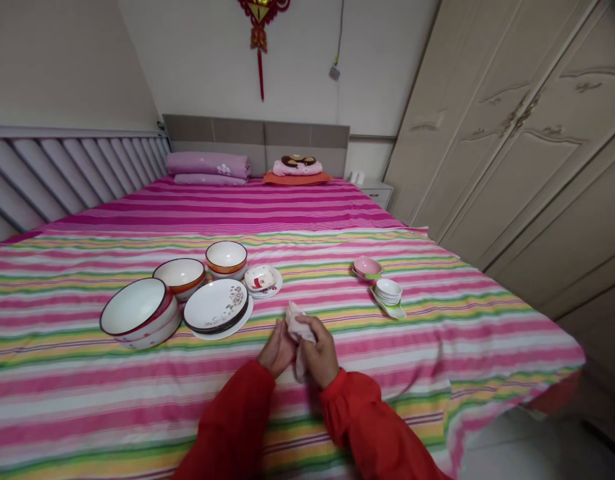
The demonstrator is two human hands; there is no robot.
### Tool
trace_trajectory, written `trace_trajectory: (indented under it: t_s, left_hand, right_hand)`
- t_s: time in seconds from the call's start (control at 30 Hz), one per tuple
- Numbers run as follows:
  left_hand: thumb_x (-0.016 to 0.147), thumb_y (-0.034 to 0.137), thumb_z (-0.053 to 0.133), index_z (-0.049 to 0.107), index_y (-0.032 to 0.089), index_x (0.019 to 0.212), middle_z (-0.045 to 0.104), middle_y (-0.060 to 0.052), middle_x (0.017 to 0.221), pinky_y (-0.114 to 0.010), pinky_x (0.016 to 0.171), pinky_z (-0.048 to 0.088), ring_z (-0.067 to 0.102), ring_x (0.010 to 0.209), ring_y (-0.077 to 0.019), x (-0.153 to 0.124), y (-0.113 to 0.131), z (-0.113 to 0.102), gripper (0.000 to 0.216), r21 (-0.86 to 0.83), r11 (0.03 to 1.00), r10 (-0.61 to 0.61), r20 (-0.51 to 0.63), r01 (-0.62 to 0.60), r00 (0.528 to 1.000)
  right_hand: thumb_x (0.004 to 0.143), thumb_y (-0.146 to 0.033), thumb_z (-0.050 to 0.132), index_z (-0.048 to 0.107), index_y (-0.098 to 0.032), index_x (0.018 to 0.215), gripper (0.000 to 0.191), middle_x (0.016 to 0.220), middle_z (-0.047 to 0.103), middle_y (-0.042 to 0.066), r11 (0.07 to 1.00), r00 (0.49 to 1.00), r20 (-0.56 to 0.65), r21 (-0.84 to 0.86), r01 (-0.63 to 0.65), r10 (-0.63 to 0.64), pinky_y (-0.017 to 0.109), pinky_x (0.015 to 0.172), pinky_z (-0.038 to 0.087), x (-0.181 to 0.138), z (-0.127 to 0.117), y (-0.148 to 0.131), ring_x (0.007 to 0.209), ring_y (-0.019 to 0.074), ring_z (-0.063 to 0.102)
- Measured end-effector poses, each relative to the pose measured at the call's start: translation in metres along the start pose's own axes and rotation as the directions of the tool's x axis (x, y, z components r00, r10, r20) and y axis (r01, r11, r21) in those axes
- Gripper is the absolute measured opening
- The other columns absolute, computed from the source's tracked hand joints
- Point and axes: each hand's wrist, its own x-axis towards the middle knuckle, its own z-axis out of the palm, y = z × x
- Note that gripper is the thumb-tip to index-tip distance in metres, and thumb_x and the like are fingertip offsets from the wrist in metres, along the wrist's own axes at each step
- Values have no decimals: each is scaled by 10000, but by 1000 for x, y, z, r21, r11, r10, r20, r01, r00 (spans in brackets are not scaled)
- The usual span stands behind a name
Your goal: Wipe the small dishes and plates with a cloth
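Observation:
A pale pinkish-white cloth (298,328) is bunched up between my two hands, above the striped sheet. My right hand (320,353) has its fingers closed on the cloth from the right. My left hand (279,348) is cupped against the cloth's left side, its fingers partly hidden behind the folds. Whether anything lies inside the cloth cannot be seen. Closest to the left hand is a stack of plates (216,303), the top one white with a flower print. Beyond it, a small white dish with a red pattern (260,277) rests on a small plate (277,283).
On the left stand big white bowls (137,310), orange-banded bowls (180,275) and another bowl stack (226,257). To the right are pink bowls (367,267) and small white dishes (388,290) on a green-edged leaf-shaped dish (395,311). The bed's right edge drops toward a wardrobe (517,147).

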Motion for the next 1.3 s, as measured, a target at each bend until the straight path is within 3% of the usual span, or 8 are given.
trace_trajectory:
  t_s: [0.13,0.27,0.43,0.53,0.8,1.03,1.2,1.3]
  left_hand:
    - [848,454,465,643,120,904,683,-90,898,-366,994,363,590,1007,-218,-1,1,-1,382,-70,996,-68,-121,60,990]
    - [868,448,424,644,104,919,691,-79,803,-361,949,405,625,912,-204,-2,5,4,411,-102,993,-74,-118,62,990]
    - [871,443,418,594,117,1089,682,-109,994,-396,906,432,607,979,-226,-3,8,8,430,-97,990,-105,-31,102,994]
    - [874,429,419,587,136,1109,680,-101,1013,-409,901,433,600,998,-232,-1,7,6,411,-89,988,-130,-33,126,991]
    - [886,329,421,659,121,931,692,-78,894,-333,950,400,613,945,-184,3,2,1,319,-92,996,-15,-163,-1,986]
    - [875,356,423,644,100,962,684,-118,934,-408,915,418,594,988,-241,0,6,5,349,-90,990,-121,-86,113,989]
    - [876,371,426,628,126,1034,682,-108,989,-409,911,419,593,999,-236,-1,7,9,354,-100,989,-114,-29,111,993]
    - [880,343,433,628,146,1041,691,-78,955,-376,916,418,613,946,-198,-1,7,8,321,-117,989,-95,-31,90,995]
  right_hand:
    - [654,-46,454,634,-220,1014,438,954,610,40,984,976,171,-85,153,-137,294,836,441,-16,9,3,933,177,565]
    - [663,-76,477,644,-212,997,398,944,623,39,989,956,280,-93,114,-84,293,827,440,-7,-2,-3,928,180,571]
    - [691,-177,527,550,-180,936,246,825,606,14,978,994,-74,-187,-94,81,277,676,456,15,-19,-1,734,165,569]
    - [647,-142,545,533,-189,807,167,753,554,-4,941,991,-135,-335,-49,3,270,653,437,23,-15,5,696,159,535]
    - [720,-129,527,643,-179,853,184,916,610,84,913,992,114,-396,99,-58,333,824,444,19,22,18,900,203,554]
    - [676,-24,481,666,-187,806,278,875,648,35,875,825,563,-422,238,47,306,864,422,20,-15,4,882,169,575]
    - [674,-36,490,650,-138,778,216,880,615,96,648,892,450,-690,322,36,326,826,426,26,-16,-6,873,208,530]
    - [672,-7,470,639,-140,973,370,1062,592,118,653,888,444,-637,409,-122,340,901,403,26,-6,0,1013,221,496]
